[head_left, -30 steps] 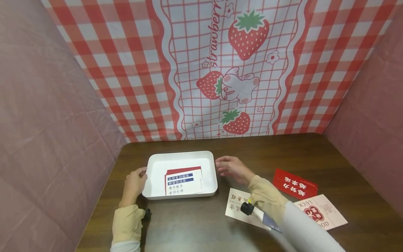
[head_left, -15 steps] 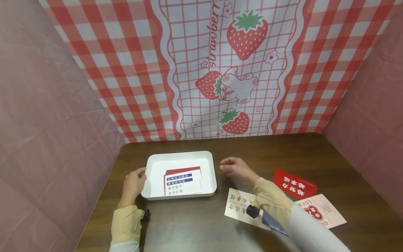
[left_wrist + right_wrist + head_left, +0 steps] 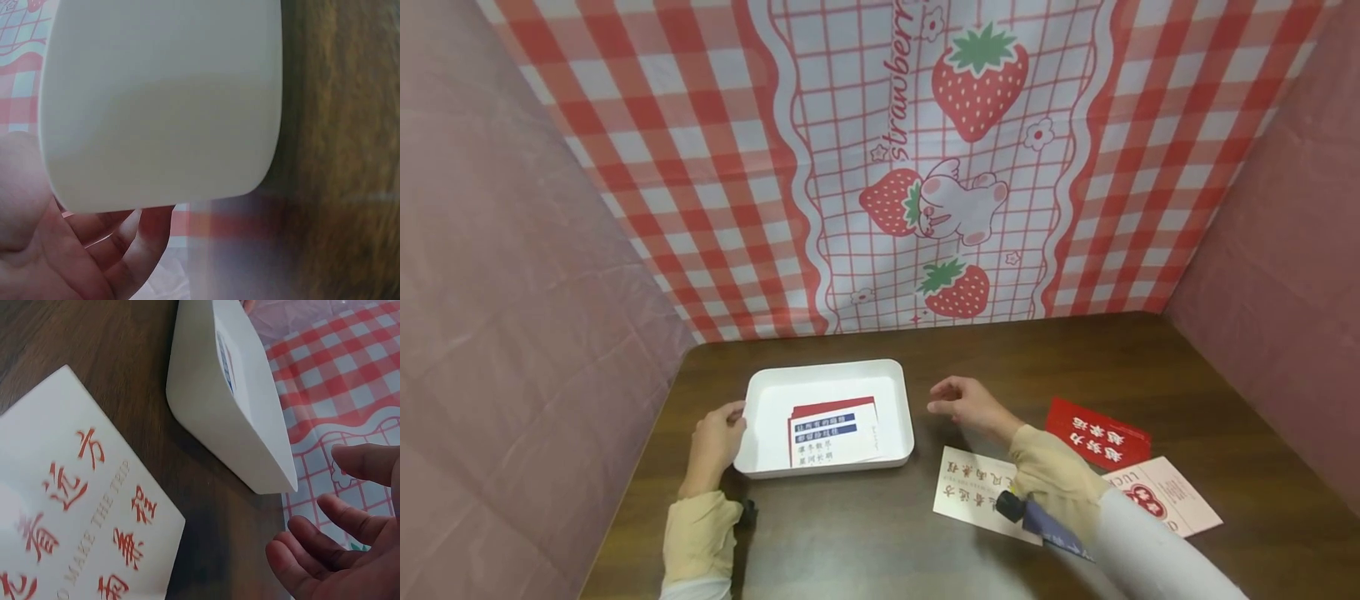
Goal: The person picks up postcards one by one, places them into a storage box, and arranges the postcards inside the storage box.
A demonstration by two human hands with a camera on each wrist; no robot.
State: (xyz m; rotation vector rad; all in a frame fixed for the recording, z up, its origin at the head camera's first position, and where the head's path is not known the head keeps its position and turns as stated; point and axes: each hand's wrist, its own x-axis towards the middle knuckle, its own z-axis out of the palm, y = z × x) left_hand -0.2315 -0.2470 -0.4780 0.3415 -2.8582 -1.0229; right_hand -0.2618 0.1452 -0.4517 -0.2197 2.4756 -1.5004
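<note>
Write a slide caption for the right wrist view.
Empty right hand beside, but apart from, a white rectangular tray; a pale rectangular card with red characters lies on the brown wood-grain table.

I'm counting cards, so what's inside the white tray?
The white tray holds a white card with two blue bands, lying over red paper that peeks out along its far and left edges. The rest is covered, so I can't count what's beneath.

Pale glare on the table, left wrist view dim.

Brown wood-grain table under white tray and printed cards.
</note>
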